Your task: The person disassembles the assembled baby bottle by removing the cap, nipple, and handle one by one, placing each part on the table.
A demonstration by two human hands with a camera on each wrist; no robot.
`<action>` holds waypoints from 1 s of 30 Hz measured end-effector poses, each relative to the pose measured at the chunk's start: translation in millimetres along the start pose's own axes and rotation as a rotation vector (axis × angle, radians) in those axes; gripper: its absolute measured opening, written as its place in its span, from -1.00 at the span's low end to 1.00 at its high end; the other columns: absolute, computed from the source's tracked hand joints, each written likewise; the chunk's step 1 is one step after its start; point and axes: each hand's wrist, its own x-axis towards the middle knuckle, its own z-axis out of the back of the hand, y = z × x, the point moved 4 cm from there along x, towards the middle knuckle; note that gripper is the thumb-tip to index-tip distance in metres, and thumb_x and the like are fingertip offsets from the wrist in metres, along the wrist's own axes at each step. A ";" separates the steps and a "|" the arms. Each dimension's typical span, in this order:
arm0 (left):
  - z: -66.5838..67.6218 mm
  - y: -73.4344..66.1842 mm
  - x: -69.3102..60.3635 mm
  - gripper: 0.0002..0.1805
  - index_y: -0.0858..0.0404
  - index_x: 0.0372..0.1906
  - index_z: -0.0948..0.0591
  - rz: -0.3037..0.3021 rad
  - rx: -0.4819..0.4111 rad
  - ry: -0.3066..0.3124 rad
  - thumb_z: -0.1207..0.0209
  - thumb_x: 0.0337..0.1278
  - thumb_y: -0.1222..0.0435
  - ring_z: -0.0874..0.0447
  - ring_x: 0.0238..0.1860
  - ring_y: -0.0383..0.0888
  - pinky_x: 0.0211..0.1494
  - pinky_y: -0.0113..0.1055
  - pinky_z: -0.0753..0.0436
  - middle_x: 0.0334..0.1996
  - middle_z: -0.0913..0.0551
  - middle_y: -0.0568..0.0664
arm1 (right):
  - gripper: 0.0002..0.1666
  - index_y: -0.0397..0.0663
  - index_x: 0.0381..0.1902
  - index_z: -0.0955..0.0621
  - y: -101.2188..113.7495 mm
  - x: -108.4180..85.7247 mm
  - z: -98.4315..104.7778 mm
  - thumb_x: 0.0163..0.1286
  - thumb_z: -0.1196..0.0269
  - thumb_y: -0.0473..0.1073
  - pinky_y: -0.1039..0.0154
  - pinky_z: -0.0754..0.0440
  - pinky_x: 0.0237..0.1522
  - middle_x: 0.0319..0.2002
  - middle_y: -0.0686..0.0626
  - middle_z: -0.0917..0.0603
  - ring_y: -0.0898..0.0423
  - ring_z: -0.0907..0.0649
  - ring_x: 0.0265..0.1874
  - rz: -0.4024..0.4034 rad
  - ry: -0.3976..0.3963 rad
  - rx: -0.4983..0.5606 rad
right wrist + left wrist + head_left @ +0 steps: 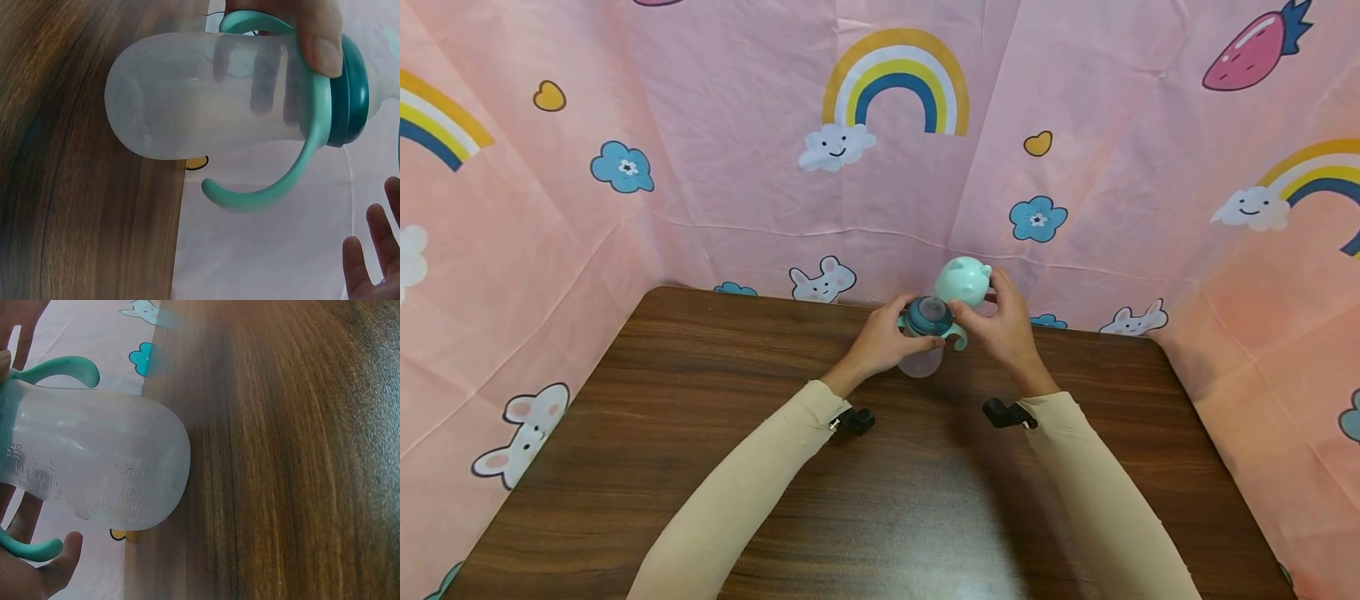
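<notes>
A translucent bottle (921, 360) (106, 456) (187, 100) with a dark teal collar (354, 90) and two mint handles (262, 199) is gripped near its collar by my left hand (883, 336) (319, 37), thumb across the front. A clear nipple shows on its top. Up and to the right, my right hand (1003, 329) holds a round mint cover (962, 282) with small ear-like bumps between thumb and fingers, beside the bottle's top. The right wrist view shows only some fingertips (375, 244) of the right hand, and the cover is mostly cut off there.
A brown wooden table (760, 358) lies under both hands. Pink cloth (737, 167) printed with rainbows, clouds and rabbits hangs behind the table and along both sides. Black camera mounts (856, 421) sit at both wrists.
</notes>
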 end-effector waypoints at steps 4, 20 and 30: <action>-0.1 0.3 0.2 -0.12 0.25 0.52 -0.50 0.007 -0.006 0.007 -0.63 0.20 0.06 -0.62 0.29 0.07 0.36 0.05 -0.60 0.33 -0.66 0.11 | -0.29 -0.27 0.45 -0.54 -0.2 -0.6 2.6 0.44 -0.48 -0.15 -0.28 -0.55 0.34 0.21 -0.25 -0.60 -0.14 -0.59 0.20 0.001 -0.006 -0.002; -0.8 1.0 -0.5 -0.13 0.24 0.53 -0.50 0.022 -0.016 0.008 -0.62 0.21 0.06 -0.63 0.29 0.06 0.37 0.05 -0.60 0.32 -0.67 0.11 | -0.29 -0.25 0.48 -0.53 -12.9 -6.6 11.8 0.46 -0.50 -0.17 -0.22 -0.74 0.15 0.22 -0.23 -0.60 -0.12 -0.64 0.19 -0.049 -0.022 -0.019; -1.0 0.4 -0.8 -0.12 0.26 0.53 -0.49 0.019 -0.008 0.004 -0.63 0.20 0.06 -0.62 0.31 0.08 0.40 0.07 -0.58 0.32 -0.67 0.13 | -0.29 -0.31 0.46 -0.51 -25.2 -12.4 16.7 0.47 -0.49 -0.16 -0.34 -0.68 0.22 0.20 -0.27 -0.57 -0.21 -0.68 0.18 -0.085 -0.039 0.012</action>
